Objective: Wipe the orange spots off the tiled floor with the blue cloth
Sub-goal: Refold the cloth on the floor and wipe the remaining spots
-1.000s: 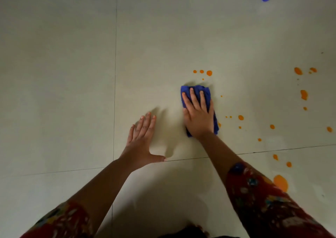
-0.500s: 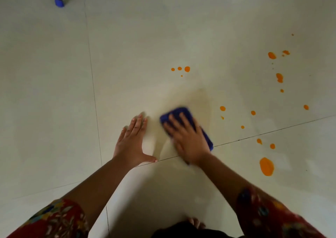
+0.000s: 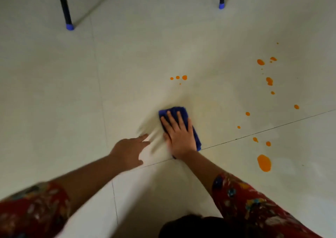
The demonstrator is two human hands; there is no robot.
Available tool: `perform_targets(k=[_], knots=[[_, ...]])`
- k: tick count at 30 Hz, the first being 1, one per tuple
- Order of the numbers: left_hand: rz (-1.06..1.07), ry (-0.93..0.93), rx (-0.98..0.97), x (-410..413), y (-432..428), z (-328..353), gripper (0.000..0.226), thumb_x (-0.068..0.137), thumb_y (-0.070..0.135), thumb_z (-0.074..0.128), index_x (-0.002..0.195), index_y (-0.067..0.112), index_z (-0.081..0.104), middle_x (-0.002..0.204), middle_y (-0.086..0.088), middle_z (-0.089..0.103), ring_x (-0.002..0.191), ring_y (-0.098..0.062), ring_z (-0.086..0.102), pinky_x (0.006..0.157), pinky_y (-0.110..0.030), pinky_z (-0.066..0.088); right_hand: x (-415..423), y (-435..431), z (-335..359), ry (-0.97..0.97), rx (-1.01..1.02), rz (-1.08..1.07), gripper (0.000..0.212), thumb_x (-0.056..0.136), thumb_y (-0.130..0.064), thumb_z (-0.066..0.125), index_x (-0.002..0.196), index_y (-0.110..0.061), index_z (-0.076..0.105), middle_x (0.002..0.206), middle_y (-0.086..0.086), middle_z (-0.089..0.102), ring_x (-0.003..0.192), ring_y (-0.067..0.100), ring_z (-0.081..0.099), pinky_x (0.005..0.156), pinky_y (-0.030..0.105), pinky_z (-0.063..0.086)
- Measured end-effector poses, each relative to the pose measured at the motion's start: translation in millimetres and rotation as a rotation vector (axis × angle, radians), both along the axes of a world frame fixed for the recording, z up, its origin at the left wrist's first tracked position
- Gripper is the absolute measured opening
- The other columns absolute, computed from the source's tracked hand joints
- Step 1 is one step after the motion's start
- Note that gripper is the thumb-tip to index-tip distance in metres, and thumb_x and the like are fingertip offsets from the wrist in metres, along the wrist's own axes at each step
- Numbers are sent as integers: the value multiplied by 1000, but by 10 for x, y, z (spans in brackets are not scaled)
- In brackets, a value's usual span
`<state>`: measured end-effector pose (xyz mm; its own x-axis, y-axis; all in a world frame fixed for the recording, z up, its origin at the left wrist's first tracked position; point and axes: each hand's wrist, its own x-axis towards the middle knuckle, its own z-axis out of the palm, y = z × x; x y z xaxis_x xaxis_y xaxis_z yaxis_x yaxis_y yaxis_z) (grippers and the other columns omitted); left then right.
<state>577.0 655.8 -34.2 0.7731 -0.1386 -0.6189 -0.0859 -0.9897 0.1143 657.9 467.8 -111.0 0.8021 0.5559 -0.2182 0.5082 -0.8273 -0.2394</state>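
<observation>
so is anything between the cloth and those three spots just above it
Nothing visible does. Only bare tile lies between the cloth, pressed flat under the right hand, and the three spots beyond it. The left hand is off to the left, outside that path.

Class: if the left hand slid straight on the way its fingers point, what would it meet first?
Most likely the right hand, pressing flat on the blue cloth; the left hand is blurred, so only roughly.
</observation>
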Motion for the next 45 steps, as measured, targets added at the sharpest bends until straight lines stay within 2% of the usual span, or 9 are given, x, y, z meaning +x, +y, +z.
perform_targets(k=[5,8,14,19,23,30,36,39,45], knots=[[406,102,-147,-102,343,312,42,90,42,60,129,30,53,128,11,59,112,-12,56,95,-26,42,-578,77,283,350,236,-78,40,100,-38,30,132,-29,53,145,-9,44,138,16,33,112,44,25],[653,45,-424,-249,256,283,19,90,27,62,108,22,66,106,4,70,86,-13,64,84,-29,47,-449,-209,427,371,556,-491,27,98,-32,49,119,-20,62,119,-7,64,112,11,57,98,35,43],[1250,143,-994,-288,-540,310,12,97,29,53,88,22,59,104,-5,66,87,-20,61,82,-32,50,-720,-154,480,598,414,-594,17,87,-24,58,103,-19,53,90,-2,61,82,21,58,69,31,43],[1270,58,-1113,-98,-570,445,16,95,27,57,89,13,63,101,-7,70,80,-22,71,73,-34,58,-876,-209,804,763,785,-760,21,82,-10,73,82,-14,52,77,-2,57,72,12,55,62,17,44],[1214,96,-1222,-19,-514,577,27,91,33,63,101,8,67,94,-10,74,80,-23,74,63,-33,60,-905,-216,1057,759,831,-685,15,84,-19,73,88,-14,60,105,8,65,94,21,65,83,29,54],[1051,45,-1242,94,-423,672,12,94,11,56,93,6,67,84,-5,68,74,-9,67,60,-26,57,-783,-70,1237,717,895,-694,7,86,-13,69,85,-15,62,100,4,66,87,15,65,83,30,52],[1526,-34,-1553,257,-166,769,25,93,8,38,74,12,52,63,1,55,68,-16,52,69,-32,48,-574,-353,1270,788,1407,-860,10,72,-11,59,73,-19,53,93,-2,62,93,17,60,85,36,46],[1580,4,-1656,331,-47,758,25,97,10,32,88,10,55,82,-6,60,79,-20,57,76,-33,49,-494,-607,1236,739,1522,-909,10,69,-9,55,65,-18,51,84,2,60,90,20,57,93,41,40],[1582,-19,-1595,289,-18,608,31,96,9,30,99,9,61,88,-6,67,82,-20,63,74,-31,51,-437,-796,1167,925,1419,-719,30,74,-14,48,102,-13,57,92,5,67,90,18,62,86,29,49]])
